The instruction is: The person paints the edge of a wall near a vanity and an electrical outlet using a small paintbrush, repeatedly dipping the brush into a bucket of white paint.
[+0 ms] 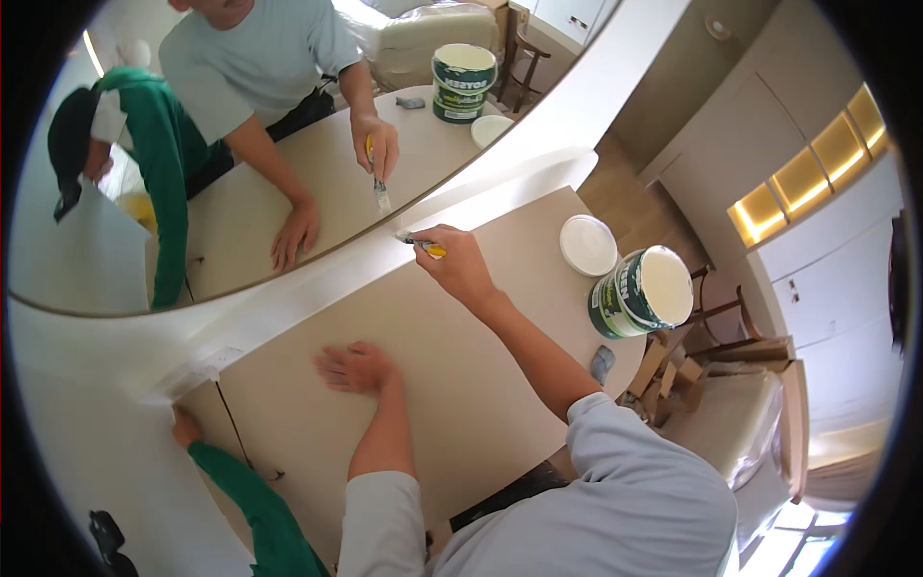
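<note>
My right hand (460, 267) grips a small paintbrush (430, 249) with a yellow and dark handle. Its tip meets the white strip (365, 252) along the wall, just under the large mirror (423, 144). Fingers spread, my left hand (358, 369) rests palm down on the beige tabletop (461, 404), holding nothing. In the mirror, the brush's whitish bristles show more plainly. On the right part of the table stands a green and white bucket (642, 293) filled with creamy white paint. A round white lid (588, 244) lies beside it.
At the left, a co-worker's green sleeve (260, 514) reaches along the table, the hand (186, 428) at its edge. A dark cable (234, 423) crosses the tabletop from a wall socket (216, 363). A crumpled grey rag (603, 363) lies near the bucket; cardboard (663, 375) sits beyond.
</note>
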{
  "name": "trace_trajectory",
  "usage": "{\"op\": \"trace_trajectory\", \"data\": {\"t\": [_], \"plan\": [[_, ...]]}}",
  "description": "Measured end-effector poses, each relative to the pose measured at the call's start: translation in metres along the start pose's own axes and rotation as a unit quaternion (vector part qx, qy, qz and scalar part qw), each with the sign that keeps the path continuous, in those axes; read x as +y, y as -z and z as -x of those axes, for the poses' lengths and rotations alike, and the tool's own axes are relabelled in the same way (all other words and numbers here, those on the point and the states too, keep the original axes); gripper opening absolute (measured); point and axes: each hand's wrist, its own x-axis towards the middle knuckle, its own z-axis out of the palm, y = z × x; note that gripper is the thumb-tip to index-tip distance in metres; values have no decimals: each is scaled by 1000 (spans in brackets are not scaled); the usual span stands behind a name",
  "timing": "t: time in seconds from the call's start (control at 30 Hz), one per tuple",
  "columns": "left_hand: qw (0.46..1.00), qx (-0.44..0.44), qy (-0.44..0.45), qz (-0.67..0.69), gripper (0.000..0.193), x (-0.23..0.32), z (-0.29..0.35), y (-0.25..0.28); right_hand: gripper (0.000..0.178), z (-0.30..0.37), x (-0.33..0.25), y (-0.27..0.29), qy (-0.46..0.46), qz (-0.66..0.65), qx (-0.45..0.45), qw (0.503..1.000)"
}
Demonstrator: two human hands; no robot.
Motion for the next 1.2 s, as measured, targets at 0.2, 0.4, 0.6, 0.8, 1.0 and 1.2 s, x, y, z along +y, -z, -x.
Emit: {"op": "trace_trajectory", "data": {"t": [0.2,0.4,0.6,0.8,1.0,1.2], "plan": [[998,40,-2,-53,58,-3,-1,-23,22,-22,53,62,-136,54,83,986],[996,59,-5,-65,55,-4,1,-24,23,-19,43,68,-102,84,48,990],[994,61,-19,-86,54,-1,2,-22,23,-27,74,90,-128,111,92,981],[991,93,-35,-93,54,-5,0,-29,21,-39,89,102,-102,156,106,977],[992,74,-38,-95,55,-8,-2,-31,18,-43,99,104,-47,185,138,972],[995,60,-28,-79,56,-4,2,-23,18,-40,76,82,-56,155,60,985]]}}
